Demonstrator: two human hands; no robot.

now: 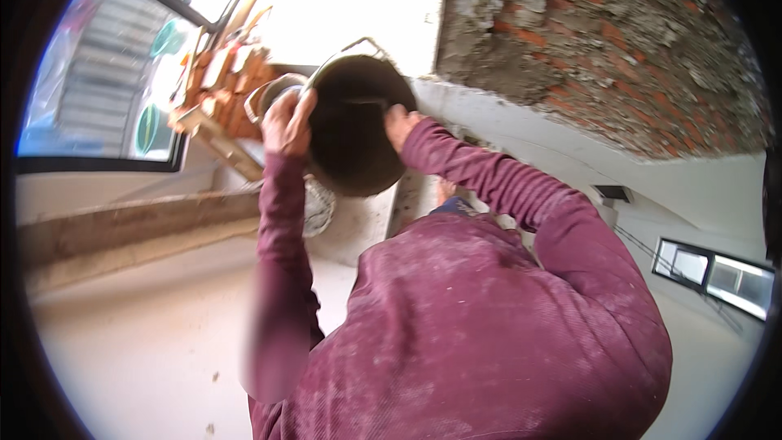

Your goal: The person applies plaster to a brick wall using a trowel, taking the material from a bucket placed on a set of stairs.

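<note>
A large black bucket (354, 151) is in front of me, tilted so its dark mouth faces me. My left hand (289, 124) is closed on its left rim, close to the wire handle (346, 50). On the right side, my right hand (399, 126) is curled at the rim, fingers partly hidden. A thin pale streak (364, 101) shows inside the bucket beside that hand; what it is I cannot make out. Just left of the black bucket stands a smaller pail (265, 96). Below it, a white, plaster-smeared bucket (318, 208) is partly covered.
Stacked orange bricks (248, 72) and a wooden board (220, 145) lie at the left by a window (106, 73). A rough brick wall (603, 49) smeared with mortar rises at the upper right. A long ledge (138, 224) runs along the left.
</note>
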